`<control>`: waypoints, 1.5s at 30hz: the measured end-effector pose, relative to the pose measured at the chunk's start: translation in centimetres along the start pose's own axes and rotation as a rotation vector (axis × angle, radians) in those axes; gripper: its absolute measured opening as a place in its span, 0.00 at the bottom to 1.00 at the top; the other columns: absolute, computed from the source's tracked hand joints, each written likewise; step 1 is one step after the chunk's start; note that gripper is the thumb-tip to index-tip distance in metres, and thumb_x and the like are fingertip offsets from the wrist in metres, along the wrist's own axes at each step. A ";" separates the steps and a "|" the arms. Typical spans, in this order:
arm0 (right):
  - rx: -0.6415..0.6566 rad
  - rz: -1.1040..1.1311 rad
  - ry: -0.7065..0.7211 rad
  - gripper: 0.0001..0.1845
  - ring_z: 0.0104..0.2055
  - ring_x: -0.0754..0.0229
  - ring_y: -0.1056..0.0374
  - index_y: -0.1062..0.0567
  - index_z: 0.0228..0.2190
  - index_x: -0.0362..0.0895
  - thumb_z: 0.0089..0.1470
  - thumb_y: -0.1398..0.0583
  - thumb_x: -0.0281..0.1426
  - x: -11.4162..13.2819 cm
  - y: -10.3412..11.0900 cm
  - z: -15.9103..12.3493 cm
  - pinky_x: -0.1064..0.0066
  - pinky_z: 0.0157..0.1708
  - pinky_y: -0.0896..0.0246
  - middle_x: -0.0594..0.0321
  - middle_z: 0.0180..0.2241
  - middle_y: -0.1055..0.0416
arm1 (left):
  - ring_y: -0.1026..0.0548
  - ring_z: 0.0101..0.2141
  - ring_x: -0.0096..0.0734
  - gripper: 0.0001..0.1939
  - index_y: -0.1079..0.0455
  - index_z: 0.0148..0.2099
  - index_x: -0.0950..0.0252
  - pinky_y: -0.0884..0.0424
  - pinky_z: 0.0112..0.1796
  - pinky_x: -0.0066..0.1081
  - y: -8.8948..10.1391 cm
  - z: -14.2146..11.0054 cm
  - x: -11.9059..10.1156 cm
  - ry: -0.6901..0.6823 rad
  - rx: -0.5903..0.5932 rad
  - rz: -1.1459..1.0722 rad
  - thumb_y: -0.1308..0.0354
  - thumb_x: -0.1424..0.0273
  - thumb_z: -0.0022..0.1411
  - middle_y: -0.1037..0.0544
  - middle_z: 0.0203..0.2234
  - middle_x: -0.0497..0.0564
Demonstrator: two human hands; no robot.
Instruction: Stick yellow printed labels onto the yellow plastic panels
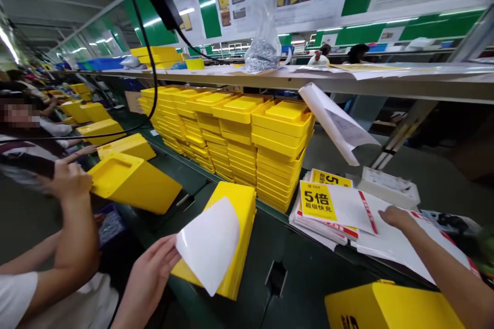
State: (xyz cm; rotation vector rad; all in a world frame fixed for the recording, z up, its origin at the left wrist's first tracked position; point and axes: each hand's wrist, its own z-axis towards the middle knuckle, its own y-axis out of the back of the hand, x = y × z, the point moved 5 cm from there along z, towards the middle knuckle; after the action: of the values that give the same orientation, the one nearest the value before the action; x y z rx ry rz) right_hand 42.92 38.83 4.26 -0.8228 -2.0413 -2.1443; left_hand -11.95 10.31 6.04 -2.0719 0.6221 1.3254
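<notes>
Along a green-walled factory line, beside stacked yellow plastic cases (278,133) on the conveyor surface (304,288), gripping a white sheet (206,244) in the left hand (148,277) and holding it against a yellow case (245,226) lying on the surface; resting the open right hand (397,218) flat on red-edged white paper (405,247), just beside a stack of yellow-labelled printed sheets (320,200).

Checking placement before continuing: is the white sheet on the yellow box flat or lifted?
Lifted: the white sheet curls off the yellow box, overhanging its edge, a hand at its side.
</notes>
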 end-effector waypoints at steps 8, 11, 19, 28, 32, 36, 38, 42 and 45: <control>1.248 0.674 0.656 0.27 0.51 0.59 0.35 0.36 0.53 0.48 0.55 0.47 0.45 21.3 -6.3 -24.5 0.66 0.51 0.41 0.56 0.52 0.33 | 0.26 0.41 0.38 0.10 0.27 0.36 0.60 0.38 0.53 0.45 -2.8 -7.5 -3.4 -1.242 -0.074 0.542 0.40 0.77 0.51 0.21 0.34 0.47; 1.291 1.085 0.683 0.29 0.53 0.59 0.38 0.40 0.55 0.49 0.53 0.43 0.42 26.9 -6.7 -30.7 0.63 0.55 0.44 0.57 0.54 0.36 | 0.33 0.51 0.45 0.20 0.30 0.48 0.54 0.56 0.59 0.51 -6.0 -7.9 -0.9 -1.298 0.407 0.974 0.40 0.76 0.53 0.23 0.42 0.48; 0.963 1.221 0.380 0.20 0.49 0.55 0.33 0.31 0.46 0.47 0.52 0.43 0.42 28.3 -12.1 -30.7 0.62 0.50 0.39 0.58 0.46 0.28 | 0.37 0.54 0.45 0.27 0.41 0.55 0.57 0.41 0.55 0.44 1.7 3.0 0.0 -0.486 0.224 0.521 0.40 0.65 0.54 0.33 0.53 0.56; 0.410 0.942 0.214 0.22 0.59 0.53 0.46 0.27 0.43 0.49 0.46 0.39 0.43 27.0 -16.5 -30.5 0.58 0.58 0.51 0.57 0.54 0.38 | 0.25 0.36 0.35 0.16 0.33 0.40 0.64 0.30 0.38 0.29 1.0 10.0 0.1 -0.245 0.383 0.532 0.38 0.62 0.51 0.23 0.32 0.52; 0.357 0.809 0.140 0.29 0.46 0.52 0.34 0.32 0.51 0.45 0.47 0.41 0.43 25.5 -18.2 -30.2 0.57 0.51 0.42 0.57 0.39 0.27 | 0.25 0.38 0.37 0.17 0.32 0.42 0.64 0.30 0.38 0.30 0.9 11.8 0.0 -0.206 0.515 0.708 0.38 0.63 0.51 0.22 0.35 0.54; 0.424 0.764 0.057 0.49 0.35 0.57 0.30 0.62 0.62 0.48 0.47 0.40 0.39 24.3 -19.8 -30.5 0.61 0.43 0.37 0.68 0.28 0.27 | 0.23 0.35 0.39 0.17 0.34 0.42 0.62 0.30 0.34 0.31 1.4 13.2 1.7 -0.138 0.574 0.779 0.38 0.63 0.50 0.20 0.28 0.51; 0.426 0.731 0.045 0.45 0.35 0.57 0.29 0.57 0.62 0.47 0.48 0.41 0.38 23.9 -20.6 -30.4 0.63 0.43 0.37 0.68 0.28 0.26 | 0.23 0.35 0.40 0.16 0.34 0.40 0.62 0.30 0.33 0.30 1.5 13.6 2.8 -0.117 0.592 0.796 0.38 0.63 0.50 0.20 0.28 0.51; 0.457 0.722 0.048 0.39 0.37 0.56 0.29 0.46 0.59 0.43 0.48 0.41 0.38 23.3 -22.5 -29.9 0.65 0.43 0.36 0.65 0.28 0.24 | 0.23 0.34 0.40 0.14 0.34 0.38 0.61 0.29 0.31 0.30 1.7 14.1 4.5 -0.094 0.596 0.810 0.38 0.62 0.50 0.20 0.28 0.52; 0.466 0.745 0.030 0.35 0.37 0.56 0.28 0.39 0.55 0.40 0.47 0.41 0.39 23.0 -23.4 -29.7 0.66 0.42 0.35 0.63 0.29 0.24 | 0.22 0.34 0.39 0.14 0.34 0.38 0.61 0.28 0.31 0.29 1.7 14.5 5.2 -0.080 0.608 0.809 0.39 0.62 0.50 0.20 0.28 0.50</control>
State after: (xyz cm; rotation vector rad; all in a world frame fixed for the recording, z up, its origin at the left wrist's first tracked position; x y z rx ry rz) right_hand 4.14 20.54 -6.61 -1.1999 -1.7109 -1.2229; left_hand -20.29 18.84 -3.86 -1.2846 1.6977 1.3597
